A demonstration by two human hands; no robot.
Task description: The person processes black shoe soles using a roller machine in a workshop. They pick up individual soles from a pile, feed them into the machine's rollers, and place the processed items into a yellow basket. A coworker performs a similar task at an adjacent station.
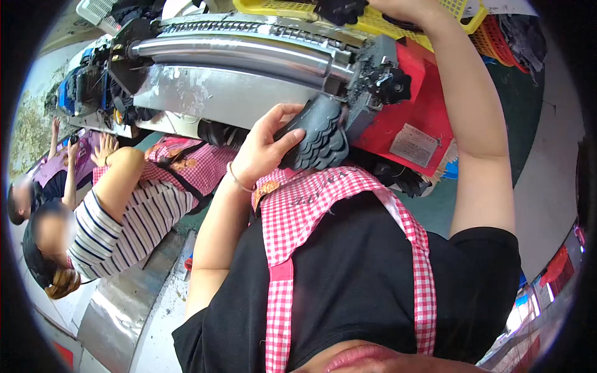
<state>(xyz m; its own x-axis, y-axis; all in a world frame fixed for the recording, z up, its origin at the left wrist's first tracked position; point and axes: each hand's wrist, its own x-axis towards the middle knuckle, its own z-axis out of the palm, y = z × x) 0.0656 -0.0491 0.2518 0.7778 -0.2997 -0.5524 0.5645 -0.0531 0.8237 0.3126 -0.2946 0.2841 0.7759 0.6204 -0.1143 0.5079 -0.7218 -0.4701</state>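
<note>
Rubber tread piece (pixel 320 140): dark grey, wavy-ribbed, clamped between thumb and fingers of left hand (pixel 264 146), at the roller's right end, just beyond the apron; can't tell if one layer or several. Checked apron (pixel 298 214), red and white: dark lettering across it, partly folded. One white label (pixel 413 146) on red housing (pixel 428 105); print too fine to read. One black knob (pixel 397 86) just right of the roller end, dark scraps around it. One shiny roller (pixel 236 55), one pale metal plate (pixel 199 93) on its near side. Right hand (pixel 404 7) cut off by the top edge, at yellow basket (pixel 292 7); can't tell if fingers are apart or gripping. Right forearm blocks part of the housing. One orange-red basket (pixel 497 46) far right, dark pieces in it. Two co-workers at left, nearer one in striped shirt (pixel 140 224).
</note>
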